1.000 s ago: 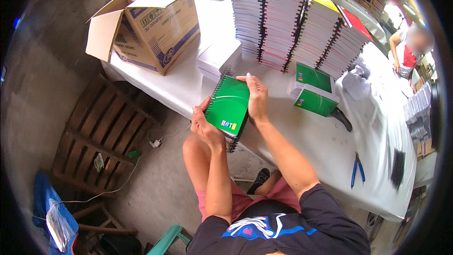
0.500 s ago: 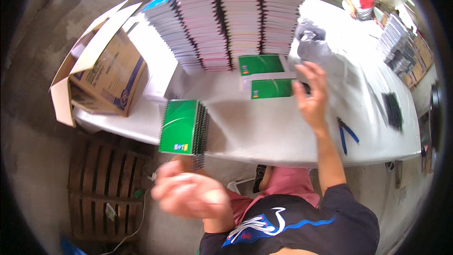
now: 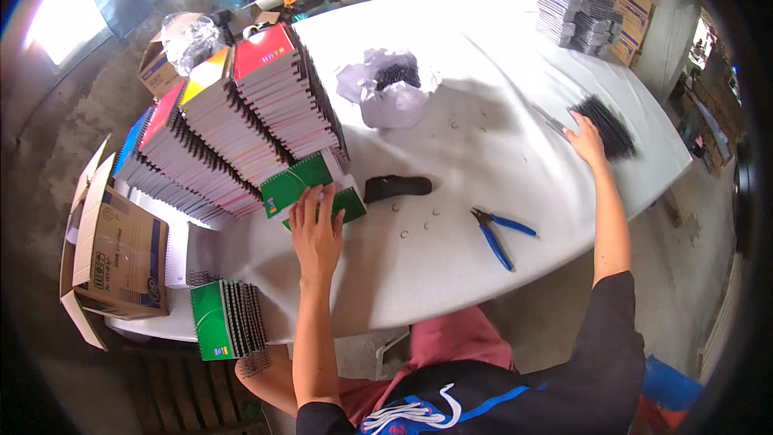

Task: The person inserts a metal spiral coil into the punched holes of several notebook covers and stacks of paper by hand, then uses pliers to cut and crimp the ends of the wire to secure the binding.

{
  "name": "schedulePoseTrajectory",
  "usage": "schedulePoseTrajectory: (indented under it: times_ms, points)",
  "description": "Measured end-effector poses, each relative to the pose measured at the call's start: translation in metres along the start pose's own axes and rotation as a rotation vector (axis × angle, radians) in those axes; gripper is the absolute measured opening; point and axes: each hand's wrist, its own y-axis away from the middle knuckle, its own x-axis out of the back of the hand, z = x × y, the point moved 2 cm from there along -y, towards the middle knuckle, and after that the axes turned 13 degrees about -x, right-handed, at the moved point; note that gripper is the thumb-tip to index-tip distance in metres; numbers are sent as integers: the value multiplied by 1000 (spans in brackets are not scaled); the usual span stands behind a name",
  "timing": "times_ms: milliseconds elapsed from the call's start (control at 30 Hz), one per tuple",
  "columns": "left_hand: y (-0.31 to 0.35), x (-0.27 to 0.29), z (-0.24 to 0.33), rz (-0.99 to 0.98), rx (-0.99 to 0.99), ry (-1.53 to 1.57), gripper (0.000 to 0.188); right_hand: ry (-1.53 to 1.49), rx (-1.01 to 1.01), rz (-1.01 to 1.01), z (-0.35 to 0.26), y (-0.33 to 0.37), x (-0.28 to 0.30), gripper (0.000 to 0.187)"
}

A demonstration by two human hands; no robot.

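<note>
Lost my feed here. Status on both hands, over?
Left hand flat on green notebook beside the stacks. Right hand out at black spiral bindings. Blue pliers lie between, untouched.

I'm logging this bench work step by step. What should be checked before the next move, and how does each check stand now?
1. Left hand flat on the green notebook: ok.
2. Right hand reaches the black spiral wires: ok; grip on one: cannot tell.
3. Blue pliers lie apart from both hands: ok.
4. Notebook stacks lean: not ok.
5. Green stack sits at the table edge: not ok.
</note>
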Motion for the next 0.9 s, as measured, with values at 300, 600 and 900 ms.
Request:
schedulePoseTrajectory:
  times_ms: [300,600,900]
  points:
    - [9,-1,4,13,-54,-255,62,286,135,193,-37,4,-24,15]
    - [27,5,-6,61,55,-53,63,29,469,409,-76,36,40,35]
    - [41,8,10,62,83,-97,55,-588,752,142,-235,222,81,35]
